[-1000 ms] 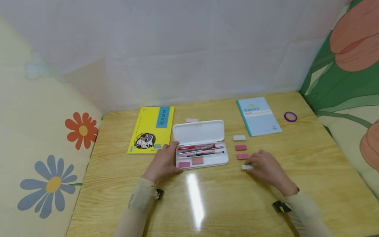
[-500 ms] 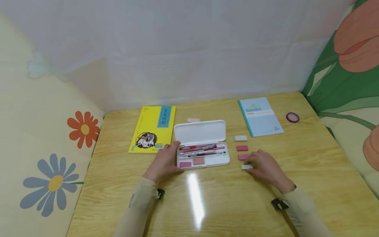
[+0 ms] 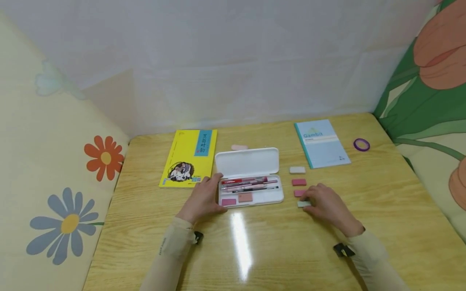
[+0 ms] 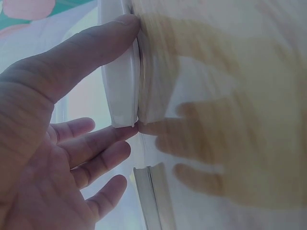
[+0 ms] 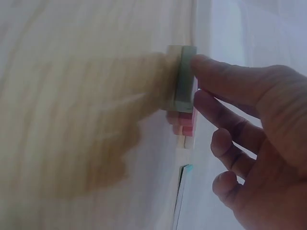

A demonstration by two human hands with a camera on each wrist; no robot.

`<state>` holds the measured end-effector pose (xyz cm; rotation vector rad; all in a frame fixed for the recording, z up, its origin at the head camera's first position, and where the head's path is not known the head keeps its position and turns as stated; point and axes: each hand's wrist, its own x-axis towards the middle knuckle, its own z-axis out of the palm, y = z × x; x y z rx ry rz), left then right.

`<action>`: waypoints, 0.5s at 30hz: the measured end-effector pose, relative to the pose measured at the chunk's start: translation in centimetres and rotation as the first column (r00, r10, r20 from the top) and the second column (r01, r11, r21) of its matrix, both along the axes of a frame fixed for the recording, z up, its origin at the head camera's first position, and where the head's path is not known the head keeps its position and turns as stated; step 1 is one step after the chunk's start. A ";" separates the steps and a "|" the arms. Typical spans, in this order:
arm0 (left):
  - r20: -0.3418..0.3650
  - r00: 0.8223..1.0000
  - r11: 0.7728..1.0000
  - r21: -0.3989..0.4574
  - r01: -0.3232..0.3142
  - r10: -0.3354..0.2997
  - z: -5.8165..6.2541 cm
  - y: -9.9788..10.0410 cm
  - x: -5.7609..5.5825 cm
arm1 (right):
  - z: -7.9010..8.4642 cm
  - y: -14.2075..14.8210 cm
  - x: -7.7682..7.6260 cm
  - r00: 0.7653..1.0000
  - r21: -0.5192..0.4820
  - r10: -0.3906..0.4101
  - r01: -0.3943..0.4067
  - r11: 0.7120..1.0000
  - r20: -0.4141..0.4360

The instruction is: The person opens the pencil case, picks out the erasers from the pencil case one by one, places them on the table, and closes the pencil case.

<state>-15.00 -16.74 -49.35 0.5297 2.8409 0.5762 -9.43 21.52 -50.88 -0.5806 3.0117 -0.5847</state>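
Note:
A white pencil case lies with its lid up, holding several pens and two erasers, one magenta and one salmon-pink. My left hand grips the case's left end, thumb at the front side and fingers at the back, as the left wrist view also shows. To the right, my right hand pinches the right end of a pale green eraser, which rests on the table. Two pink erasers and a white eraser line up behind it; the nearer pink one is partly covered by my fingers.
A yellow book lies left of the case, and a light blue notebook at the back right. Farther right is a purple ring of tape. A pale pink piece sits behind the lid. The wooden table meets a white backdrop.
The head view has shifted slightly, so the whole scene appears a little farther right. Both hands stay at the case and the green eraser, with no clear movement of either.

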 end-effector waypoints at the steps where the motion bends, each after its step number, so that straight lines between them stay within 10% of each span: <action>1: -0.003 1.000 1.000 0.000 0.001 -0.001 0.0 0.0 0.0 | 0.1 0.0 0.0 1.000 -0.014 0.002 -0.002 1.000 -0.009; 15: 0.020 1.000 1.000 0.017 -0.015 0.015 0.4 0.0 0.4 | 1.6 -4.6 -1.6 0.952 -0.215 0.137 -0.200 0.956 -0.273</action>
